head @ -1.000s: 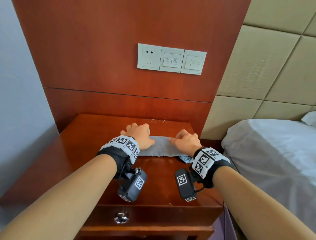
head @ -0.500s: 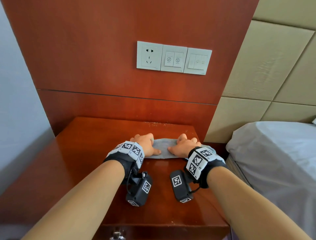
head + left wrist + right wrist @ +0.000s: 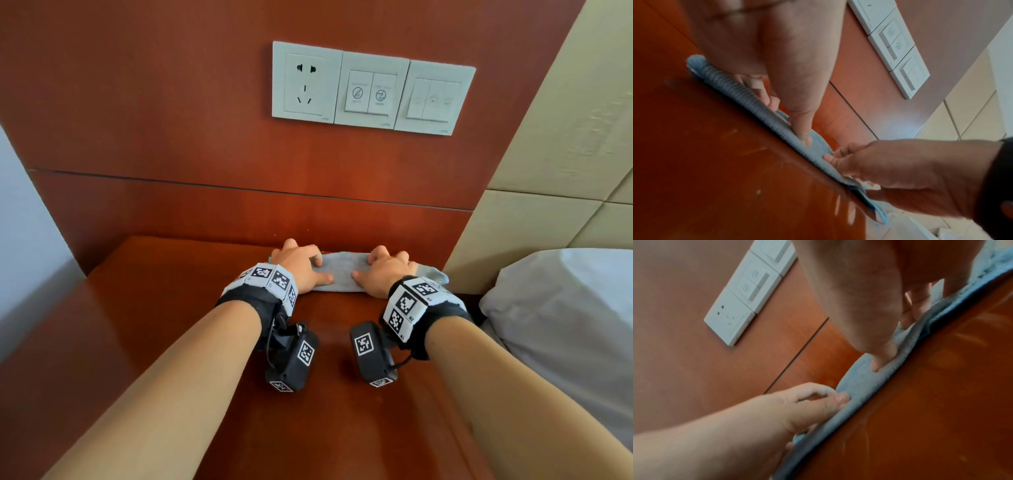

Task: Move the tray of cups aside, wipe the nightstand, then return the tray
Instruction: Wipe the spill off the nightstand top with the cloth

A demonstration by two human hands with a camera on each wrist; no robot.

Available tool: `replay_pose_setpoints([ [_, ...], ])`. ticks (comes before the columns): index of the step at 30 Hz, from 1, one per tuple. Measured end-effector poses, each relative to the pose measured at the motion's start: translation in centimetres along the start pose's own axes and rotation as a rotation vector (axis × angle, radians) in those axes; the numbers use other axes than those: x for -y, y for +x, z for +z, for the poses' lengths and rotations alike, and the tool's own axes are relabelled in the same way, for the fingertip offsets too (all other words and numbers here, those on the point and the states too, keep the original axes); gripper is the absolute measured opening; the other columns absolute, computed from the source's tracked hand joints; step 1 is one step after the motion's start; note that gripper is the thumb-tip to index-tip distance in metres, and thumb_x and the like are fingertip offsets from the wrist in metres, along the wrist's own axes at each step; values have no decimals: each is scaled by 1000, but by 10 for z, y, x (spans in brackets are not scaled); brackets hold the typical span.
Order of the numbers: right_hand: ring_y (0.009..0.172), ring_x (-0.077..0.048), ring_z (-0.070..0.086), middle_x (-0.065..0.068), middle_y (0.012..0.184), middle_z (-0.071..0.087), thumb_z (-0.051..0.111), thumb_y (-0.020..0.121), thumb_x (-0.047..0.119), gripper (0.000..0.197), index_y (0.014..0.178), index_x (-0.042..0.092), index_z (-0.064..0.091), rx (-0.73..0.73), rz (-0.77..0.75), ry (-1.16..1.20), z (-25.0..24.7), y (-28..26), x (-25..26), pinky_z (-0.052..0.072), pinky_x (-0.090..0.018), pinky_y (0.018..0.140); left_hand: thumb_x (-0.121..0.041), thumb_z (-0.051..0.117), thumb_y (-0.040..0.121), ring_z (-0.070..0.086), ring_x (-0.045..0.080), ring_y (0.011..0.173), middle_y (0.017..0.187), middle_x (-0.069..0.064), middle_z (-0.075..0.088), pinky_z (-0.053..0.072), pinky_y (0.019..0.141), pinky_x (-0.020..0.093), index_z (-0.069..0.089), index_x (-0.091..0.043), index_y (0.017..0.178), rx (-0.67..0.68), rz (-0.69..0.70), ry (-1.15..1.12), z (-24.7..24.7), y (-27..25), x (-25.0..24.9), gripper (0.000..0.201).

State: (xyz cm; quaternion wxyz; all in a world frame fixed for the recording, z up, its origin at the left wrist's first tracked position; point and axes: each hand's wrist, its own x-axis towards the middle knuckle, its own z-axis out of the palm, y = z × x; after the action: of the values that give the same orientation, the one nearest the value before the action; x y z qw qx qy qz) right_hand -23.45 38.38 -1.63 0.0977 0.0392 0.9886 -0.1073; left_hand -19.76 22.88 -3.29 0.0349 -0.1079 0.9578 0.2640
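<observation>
A folded grey-blue cloth [image 3: 342, 274] lies along the back of the red-brown nightstand [image 3: 154, 325], close to the wall panel. My left hand [image 3: 301, 265] grips its left end, thumb on the near side and fingers curled over the far edge. My right hand [image 3: 380, 274] grips the right part the same way. The left wrist view shows my left thumb pressed on the cloth [image 3: 748, 92] and the right hand [image 3: 900, 170] holding it further along. In the right wrist view the cloth [image 3: 859, 382] lies under both thumbs. The tray of cups is out of view.
A white socket and switch panel [image 3: 373, 89] sits on the wooden wall panel above the nightstand. A bed with a white sheet [image 3: 565, 308] stands at the right, with a padded beige headboard [image 3: 548, 222] behind it. A grey wall borders the left side.
Both hands have pushed the cloth away from me, toward the wall panel at the back of the nightstand. The hands have come a little closer together.
</observation>
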Motion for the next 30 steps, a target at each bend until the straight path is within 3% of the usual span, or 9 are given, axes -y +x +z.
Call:
replay_pose_setpoints([
  [3,132,-33,34,-10,142,36,52,95,45,52,138,21,39,-48,-37,26,4,14,9,36,-43,106,-53,64,82,37,27,121,127,-2,39,32,98,39,60,-35,114,-28,8,10,0,10,0,37],
  [7,133,-34,36,-10,140,40,52,95,42,52,140,19,42,-50,-85,-5,-4,26,13,37,-43,107,-51,64,83,39,30,125,132,4,38,37,107,40,59,-35,125,47,41,-2,-11,22,6,46],
  [13,135,-35,34,-9,143,40,49,95,43,53,143,22,41,-3,-191,-56,-2,14,34,34,-40,109,-46,70,79,44,28,122,127,4,41,40,106,39,62,-34,121,19,21,-17,-29,20,37,45],
  [18,140,-34,28,-5,150,32,50,95,47,58,148,30,35,109,-320,-89,5,-2,75,33,-45,113,-45,73,77,50,24,118,125,3,43,42,105,38,65,-34,119,-20,-57,-40,-60,8,85,44],
  [24,140,-33,32,-7,154,26,50,95,44,61,151,32,30,214,-478,-167,12,-22,129,35,-45,111,-41,63,87,39,26,131,139,4,39,34,111,38,57,-32,133,-112,-143,9,-88,-7,142,47],
  [30,142,-36,24,-7,155,22,52,95,41,66,153,33,23,231,-582,-251,29,-37,184,31,-46,114,-37,46,98,32,26,140,151,3,33,30,115,39,42,-31,145,-122,-200,163,-112,-12,188,47],
])
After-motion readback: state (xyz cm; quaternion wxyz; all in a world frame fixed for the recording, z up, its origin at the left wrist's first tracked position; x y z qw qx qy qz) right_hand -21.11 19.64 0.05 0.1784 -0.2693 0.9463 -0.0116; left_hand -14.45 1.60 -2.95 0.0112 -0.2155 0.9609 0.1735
